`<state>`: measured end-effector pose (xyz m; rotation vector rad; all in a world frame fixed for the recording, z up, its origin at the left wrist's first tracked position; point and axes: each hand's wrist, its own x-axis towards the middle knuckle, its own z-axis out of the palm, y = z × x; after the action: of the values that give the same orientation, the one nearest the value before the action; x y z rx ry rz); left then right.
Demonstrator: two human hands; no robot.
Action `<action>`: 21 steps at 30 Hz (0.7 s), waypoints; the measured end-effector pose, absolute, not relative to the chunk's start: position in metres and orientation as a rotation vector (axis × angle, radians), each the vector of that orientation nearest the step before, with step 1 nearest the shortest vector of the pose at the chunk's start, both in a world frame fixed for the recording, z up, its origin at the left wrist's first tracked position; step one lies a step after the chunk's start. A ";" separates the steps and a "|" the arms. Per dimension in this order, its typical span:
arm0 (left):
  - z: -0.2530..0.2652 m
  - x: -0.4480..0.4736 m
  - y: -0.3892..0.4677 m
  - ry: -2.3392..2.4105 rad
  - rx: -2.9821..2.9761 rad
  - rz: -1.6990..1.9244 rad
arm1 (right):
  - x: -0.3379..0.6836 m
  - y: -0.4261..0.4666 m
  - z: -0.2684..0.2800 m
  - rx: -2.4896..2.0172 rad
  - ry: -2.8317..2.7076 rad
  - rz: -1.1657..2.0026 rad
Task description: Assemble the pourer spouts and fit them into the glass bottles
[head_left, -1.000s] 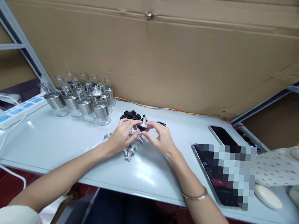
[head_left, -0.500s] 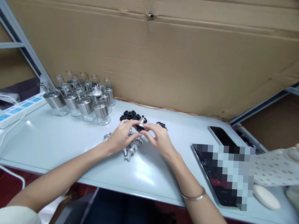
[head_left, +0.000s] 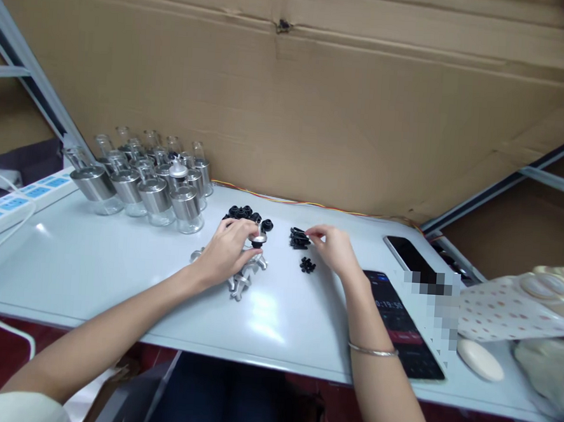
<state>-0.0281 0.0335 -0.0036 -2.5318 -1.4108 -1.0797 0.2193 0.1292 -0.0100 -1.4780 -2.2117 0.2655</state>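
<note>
Head view, looking down at my desk: my left hand (head_left: 226, 251) has a silver spout piece (head_left: 260, 238) pinched between thumb and fingers, disc up, with a bit of black showing underneath. It's just above the far side of a loose pile of bare silver parts (head_left: 242, 278) on the white table (head_left: 115, 277). Right behind it sits a cluster of black rubber stoppers (head_left: 240, 212), with one black piece a little off to the right.

Meanwhile my right hand (head_left: 336, 249) is over at the stack of thin black sticks (head_left: 299, 239), thumb and fingertips drawn close together at the stack's right end. It's tiny from up here, so I honestly can't tell if I've actually gripped one or I'm only touching it. Just in front of that stack is a little heap of small black bits (head_left: 307, 265).

Over on the left there's a bunch of glass bottles with steel bands (head_left: 185, 206), one wearing a silver top (head_left: 178, 168), and a power strip (head_left: 12, 202) beside them. Off to my right: a big screen with a timer (head_left: 405, 336), a phone (head_left: 410, 257) behind it, and a spotted bag (head_left: 500, 307).
</note>
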 end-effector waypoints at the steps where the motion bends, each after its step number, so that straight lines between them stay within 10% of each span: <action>1: -0.003 -0.028 0.033 -1.404 -2.536 -1.070 | 0.221 0.131 -0.013 -1.499 -2.251 0.267; 21: -0.008 -0.027 0.034 -1.359 -2.557 -1.044 | 0.222 0.125 -0.015 -1.644 -2.346 0.382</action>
<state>-0.0269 0.0341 -0.0079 -2.5570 -1.3591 -1.0435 0.2224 0.1248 -0.0147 -1.6436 -2.3463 0.3824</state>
